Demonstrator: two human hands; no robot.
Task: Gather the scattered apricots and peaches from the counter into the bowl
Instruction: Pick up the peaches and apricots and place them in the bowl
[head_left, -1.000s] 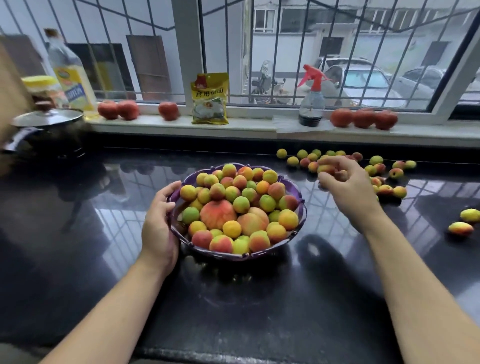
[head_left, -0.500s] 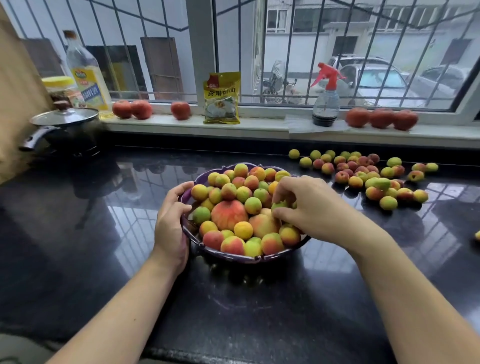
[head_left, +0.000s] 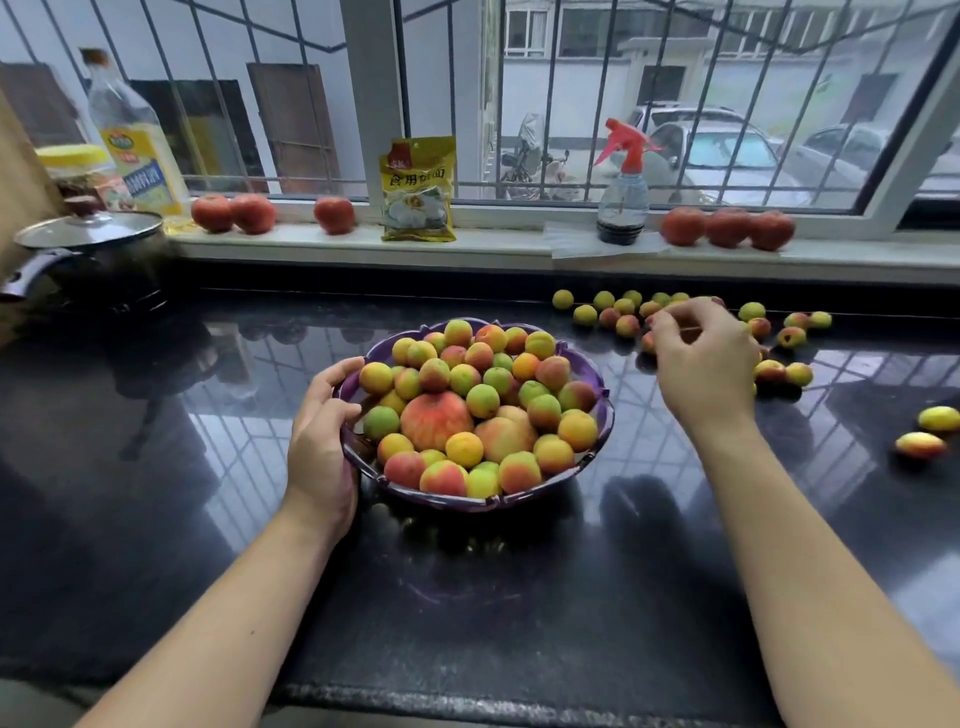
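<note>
The right hand (head_left: 704, 364) had left the bowl (head_left: 597, 374), where it was half a second before, and was back over the loose apricots (head_left: 626, 325) at the far right of the desk (head_left: 156, 519). This suggested that one load had gone in and a new pick was beginning. Its grip was narrow, fingers curled down among the fruit, but whether it held any already could not be told. The left hand (head_left: 322, 441) gripped the bowl's near-left rim, thumb over the edge.

The bowl was heaped: two big peaches (head_left: 435, 420) in the middle and some thirty apricots around them. About twenty apricots lay behind and beside the right hand, partly hidden, and two more lay well apart at the right edge. Six red fruits (head_left: 727, 227) stood on the windowsill (head_left: 519, 244), three on each side.
</note>
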